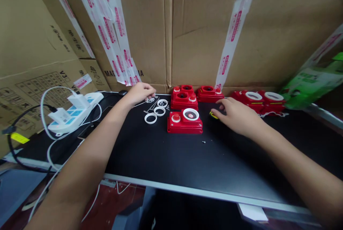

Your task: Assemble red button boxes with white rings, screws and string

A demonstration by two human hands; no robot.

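My left hand (140, 92) is at the back left of the table, its fingers closed in a pinch above small white pieces (150, 100); what is between the fingertips I cannot make out. Several white rings (150, 118) lie just right of it, beside thin metal rods (152, 105) and small screws. My right hand (235, 115) is curled over a yellow-and-black handle (214, 115), mostly hidden under the thumb and palm. Between the hands sits a red housing (184, 127) with a red button (175, 117) and a white ring (191, 114) on its round opening.
Behind stand more red housings (210, 95), with ringed ones (253, 98) at right. A loose screw (203, 142) lies in front. A power strip (72, 115) with chargers and cables is at left, a green bottle (311, 83) at right. Cardboard (193, 37) walls the back.
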